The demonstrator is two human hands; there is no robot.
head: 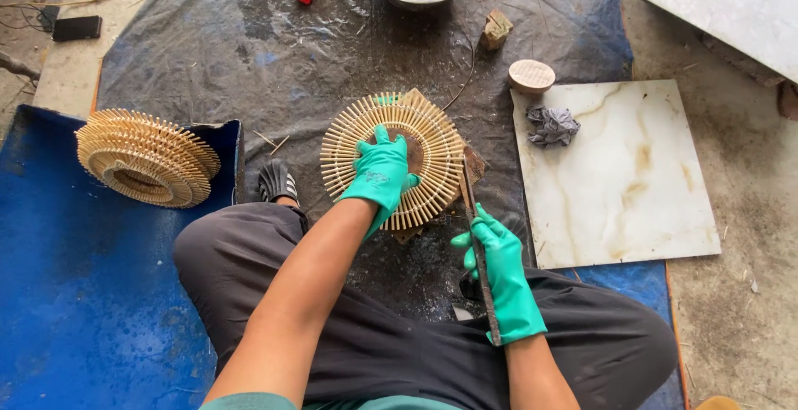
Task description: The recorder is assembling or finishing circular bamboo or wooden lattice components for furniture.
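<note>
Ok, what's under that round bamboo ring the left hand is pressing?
Brown wooden block corners poke out beneath the bamboo ring, on the dark plastic sheet. The left hand and slats hide the rest.

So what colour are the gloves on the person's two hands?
Green, on both the left hand and right hand; the head view shows it best.

Round bamboo-stick disc (395, 160) lies flat; long dark blade (480, 260) beside it.
</note>
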